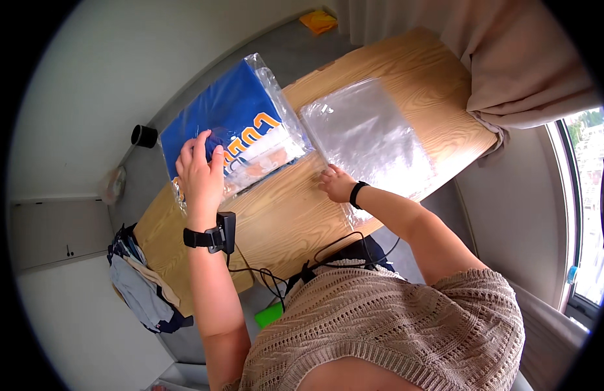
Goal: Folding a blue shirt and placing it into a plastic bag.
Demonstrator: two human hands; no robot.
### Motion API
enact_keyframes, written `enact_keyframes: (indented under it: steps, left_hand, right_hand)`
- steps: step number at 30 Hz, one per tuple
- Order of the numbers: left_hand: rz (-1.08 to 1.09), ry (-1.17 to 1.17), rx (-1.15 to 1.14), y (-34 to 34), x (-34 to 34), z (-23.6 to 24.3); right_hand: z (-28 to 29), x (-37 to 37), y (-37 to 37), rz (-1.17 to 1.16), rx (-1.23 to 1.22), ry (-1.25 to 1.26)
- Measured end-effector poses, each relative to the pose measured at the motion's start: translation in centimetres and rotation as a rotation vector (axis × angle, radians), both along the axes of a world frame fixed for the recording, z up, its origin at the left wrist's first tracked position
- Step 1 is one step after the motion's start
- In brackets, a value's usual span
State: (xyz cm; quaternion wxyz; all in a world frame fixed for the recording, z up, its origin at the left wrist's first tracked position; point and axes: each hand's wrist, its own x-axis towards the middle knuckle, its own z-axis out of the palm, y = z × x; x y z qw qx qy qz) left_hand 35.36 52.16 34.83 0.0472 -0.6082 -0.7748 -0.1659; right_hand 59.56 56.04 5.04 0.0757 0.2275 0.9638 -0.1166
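Observation:
A folded blue garment with orange and white lettering, sealed in a clear plastic bag (227, 104), lies at the left part of the wooden table. My left hand (201, 173) rests flat on this package near its front left side, with the fingers spread. To the right of it lies a flat stack of clear plastic bags (373, 133), shiny and wrinkled. My right hand (339, 185) is at the stack's near left edge, its fingers curled together on the plastic there. The fingertips are partly hidden.
The wooden table (419, 72) runs diagonally. Several clothes (142, 287) hang over its left end. A black cable (269, 274) trails from my left wrist device (225, 232). A black cup-like container (144, 135) and an orange item (319, 22) lie beyond the table; a curtain (523, 72) touches its right end.

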Motion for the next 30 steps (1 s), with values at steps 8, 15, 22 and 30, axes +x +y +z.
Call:
enact_keyframes:
  steps: [8, 15, 22, 30]
  left_hand:
    - [0.014, 0.008, -0.012, 0.0, -0.3, -0.6]
    - [0.006, -0.001, -0.023, 0.3, -0.2, -0.3]
    - [0.021, 0.001, -0.012, -0.1, -0.3, -0.6]
    - [-0.005, -0.012, -0.011, 0.3, -0.7, -0.8]
  right_hand:
    - [-0.1, 2.2, -0.3, -0.167, 0.057, -0.05]
    - [-0.3, 3.9, -0.7, -0.184, 0.023, -0.066]
    - [-1.3, 10.1, 2.4, -0.291, -0.019, -0.079]
    - [1.4, 12.5, 6.4, -0.384, -0.2, -0.043]
